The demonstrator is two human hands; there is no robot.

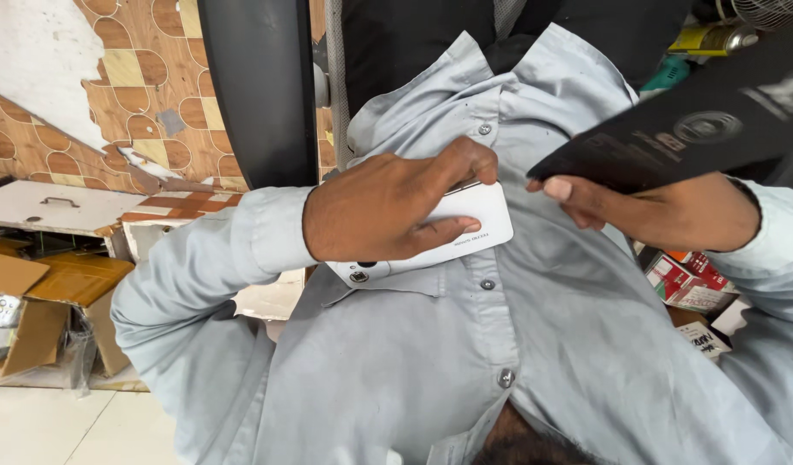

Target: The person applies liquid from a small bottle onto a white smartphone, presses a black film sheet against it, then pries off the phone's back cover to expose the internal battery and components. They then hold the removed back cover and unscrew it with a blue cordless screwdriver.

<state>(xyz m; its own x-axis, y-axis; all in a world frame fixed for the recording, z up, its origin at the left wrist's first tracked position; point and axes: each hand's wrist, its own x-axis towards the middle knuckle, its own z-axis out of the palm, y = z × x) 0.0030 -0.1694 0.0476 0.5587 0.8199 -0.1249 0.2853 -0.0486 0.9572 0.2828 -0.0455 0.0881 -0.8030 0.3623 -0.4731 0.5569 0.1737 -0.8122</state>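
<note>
left hand [384,207]: gripped the white slab-shaped plastic phone [465,228], pressed against the pale blue shirt [534,327].
right hand [655,211]: at three o'clock, clasped the flat black box lid [689,129].
advice: thumb and fingers looked best kept on the phone's edges.

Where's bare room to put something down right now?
Bare pale floor lower left, below the cardboard boxes; also the white lid above them. Right side is crowded with small cartons. Left hand holds the phone, right hand the black flat box.
</note>
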